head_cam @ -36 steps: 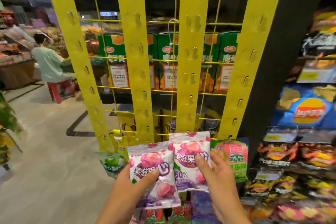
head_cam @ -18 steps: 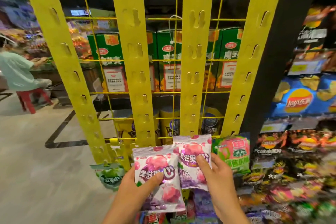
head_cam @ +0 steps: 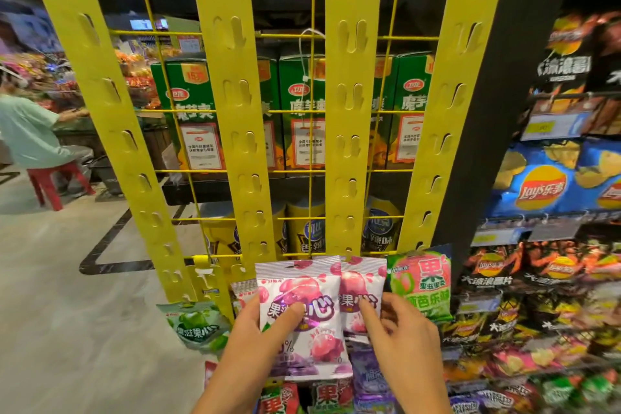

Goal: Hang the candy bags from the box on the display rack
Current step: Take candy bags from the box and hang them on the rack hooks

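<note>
Head view, looking down at the foot of the yellow display rack (head_cam: 349,131), and there are four vertical yellow hanging strips on it, each punched with rows of hook slots, over a thin wire grid. Two bare hands are in play. The left hand (head_cam: 265,329) pinches one pink-and-white candy bag (head_cam: 302,309), thumb across its front, fingers behind, the bag upright just in front of the rack's lower edge. The right hand (head_cam: 400,329) has its thumb pressed on a second pink candy bag (head_cam: 361,296), which sits partly behind the first; whether the fingers close behind it I cannot tell. One green-and-pink guava bag (head_cam: 420,286) hangs just right of them, and one green apple bag (head_cam: 198,326) hangs low on the left. Behind the grid, four green cartons (head_cam: 299,104) stand in a row. Blue crisp packets (head_cam: 551,178) fill the shelf on the right. A person in a pale green top (head_cam: 27,131) sits far left.
</note>
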